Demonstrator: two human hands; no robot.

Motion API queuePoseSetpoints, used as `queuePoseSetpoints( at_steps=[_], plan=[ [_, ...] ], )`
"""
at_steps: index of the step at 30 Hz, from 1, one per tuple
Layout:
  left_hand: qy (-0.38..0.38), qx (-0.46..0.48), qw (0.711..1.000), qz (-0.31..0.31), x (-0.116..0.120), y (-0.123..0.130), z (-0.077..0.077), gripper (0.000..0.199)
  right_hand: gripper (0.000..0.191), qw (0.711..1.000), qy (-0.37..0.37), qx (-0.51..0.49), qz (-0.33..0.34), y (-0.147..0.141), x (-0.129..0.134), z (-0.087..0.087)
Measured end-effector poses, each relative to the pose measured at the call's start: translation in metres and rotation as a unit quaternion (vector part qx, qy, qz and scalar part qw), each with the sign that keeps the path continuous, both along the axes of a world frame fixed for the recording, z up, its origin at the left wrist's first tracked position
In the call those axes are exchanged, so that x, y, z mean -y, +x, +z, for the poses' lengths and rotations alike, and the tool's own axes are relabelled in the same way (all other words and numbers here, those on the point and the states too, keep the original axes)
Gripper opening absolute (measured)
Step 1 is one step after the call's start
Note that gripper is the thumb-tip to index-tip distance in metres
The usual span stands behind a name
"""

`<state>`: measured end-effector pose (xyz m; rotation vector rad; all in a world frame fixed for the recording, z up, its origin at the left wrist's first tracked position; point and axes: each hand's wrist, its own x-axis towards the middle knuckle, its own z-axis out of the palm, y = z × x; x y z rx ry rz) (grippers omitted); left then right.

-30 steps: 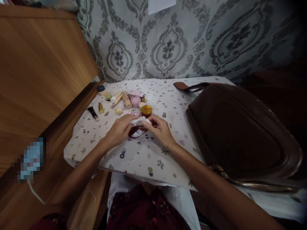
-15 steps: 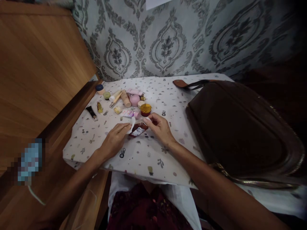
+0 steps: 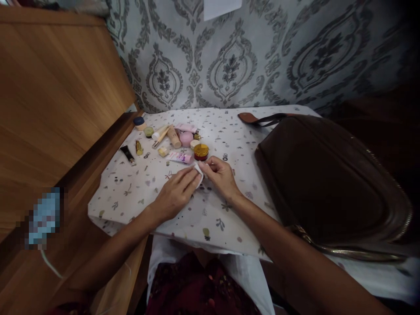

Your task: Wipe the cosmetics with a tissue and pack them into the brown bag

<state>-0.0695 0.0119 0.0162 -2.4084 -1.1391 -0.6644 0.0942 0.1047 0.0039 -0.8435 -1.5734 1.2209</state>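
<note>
My left hand (image 3: 179,190) presses a folded white wipe (image 3: 198,174) with its fingers lying close together. My right hand (image 3: 221,176) is closed, thumb and fingers pinched at the right side of the wipe. The reddish-brown bottle with a patterned label, seen between my hands earlier, is now hidden behind my left hand and the wipe; my right fingers are at its end. Just beyond my fingers are a jar with a golden lid (image 3: 201,151) and a pink-capped tube (image 3: 180,157).
Cosmetics lie behind my hands: a pink round container (image 3: 186,139), a beige tube (image 3: 174,137), a black tube (image 3: 127,155), a dark-lidded jar (image 3: 139,123) and several others. A large brown bag (image 3: 328,179) occupies the right side. A wooden panel (image 3: 62,74) borders the left.
My left hand has moved right with the wipe, up against my right hand, covering the bottle that was visible. My right hand has stayed nearly in place. The view has shifted slightly.
</note>
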Motion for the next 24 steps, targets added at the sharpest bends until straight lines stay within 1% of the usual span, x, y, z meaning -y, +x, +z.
queuePoseSetpoints(
  at_steps=[3, 6, 7, 9, 11, 13, 15, 18, 20, 22, 24],
  plan=[
    [-0.014, 0.016, 1.000, 0.019, 0.001, -0.009, -0.007, 0.047, 0.050, 1.000, 0.002, 0.020, -0.017, 0.000, 0.000, 0.000],
    [-0.051, 0.077, 0.994, 0.063, 0.002, -0.023, -0.011, 0.048, 0.045, 0.999, 0.017, 0.042, -0.030, 0.000, 0.000, -0.001],
    [-0.077, 0.104, 0.988, 0.080, 0.001, -0.027, -0.010, 0.048, 0.042, 0.998, 0.026, 0.046, -0.027, 0.001, 0.000, -0.002],
    [-0.154, 0.157, 0.970, 0.106, -0.001, -0.035, -0.007, 0.047, 0.035, 0.996, 0.056, 0.062, -0.014, 0.003, 0.000, -0.001],
    [-0.236, 0.198, 0.946, 0.103, -0.003, -0.040, -0.002, 0.047, 0.029, 0.991, 0.098, 0.094, 0.006, 0.006, -0.001, 0.002],
    [-0.288, 0.214, 0.929, 0.084, -0.005, -0.042, 0.003, 0.047, 0.027, 0.981, 0.139, 0.131, 0.030, 0.010, -0.001, 0.006],
    [-0.305, 0.210, 0.926, 0.077, -0.005, -0.042, 0.006, 0.047, 0.026, 0.973, 0.165, 0.150, 0.052, 0.013, -0.001, 0.011],
    [-0.312, 0.188, 0.928, 0.079, -0.006, -0.040, 0.007, 0.047, 0.027, 0.967, 0.178, 0.160, 0.084, 0.015, 0.001, 0.018],
    [-0.312, 0.178, 0.930, 0.073, -0.008, -0.039, 0.007, 0.048, 0.028, 0.963, 0.186, 0.169, 0.100, 0.019, 0.004, 0.026],
    [-0.306, 0.175, 0.933, 0.068, -0.010, -0.039, 0.006, 0.048, 0.026, 0.957, 0.201, 0.183, 0.102, 0.027, 0.011, 0.040],
    [-0.295, 0.176, 0.937, 0.064, -0.011, -0.042, 0.004, 0.045, 0.025, 0.950, 0.223, 0.197, 0.089, 0.042, 0.018, 0.063]
  ],
)
